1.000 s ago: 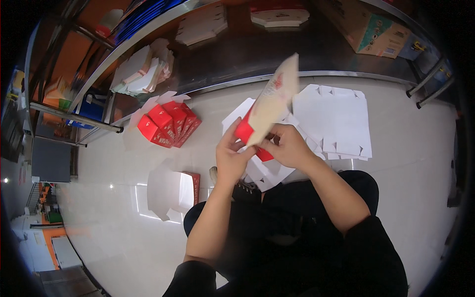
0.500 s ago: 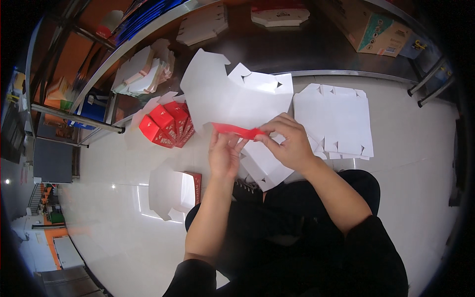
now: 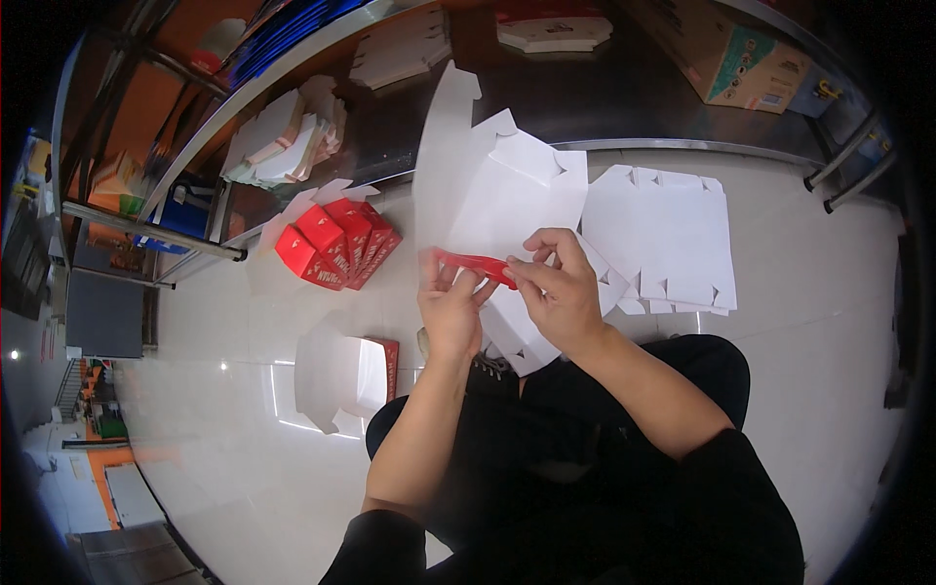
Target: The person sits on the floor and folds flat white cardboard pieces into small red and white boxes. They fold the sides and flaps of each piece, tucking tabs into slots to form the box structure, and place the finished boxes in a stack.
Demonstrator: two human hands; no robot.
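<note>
Between my two hands is a partly folded carton box (image 3: 517,195), white inside with a red outer face turned up along its near side. My left hand (image 3: 451,310) grips the left end of that red flap, thumb and fingers bent about it. My right hand (image 3: 561,292) pinches the flap's right end between thumb and fingers. A lower white panel of the carton slants down below my hands toward my knees. Right of it lie flat white carton blanks (image 3: 673,234) with cut slots. To the left sit several nested red boxes (image 3: 336,244), and nearer, a single opened box (image 3: 351,375), white inside.
A steel shelf (image 3: 682,132) runs across the back, holding white folded cartons (image 3: 400,49), a red-and-white carton pile (image 3: 553,29) and a brown cardboard box (image 3: 756,68). More cartons (image 3: 288,136) lean at the left. Metal legs (image 3: 848,171) stand at the right over tiled floor.
The carton's large left flap has swung upward and to the right, uncovering more of the nested red boxes. Both hands keep hold of the red flap, its right end slightly lower.
</note>
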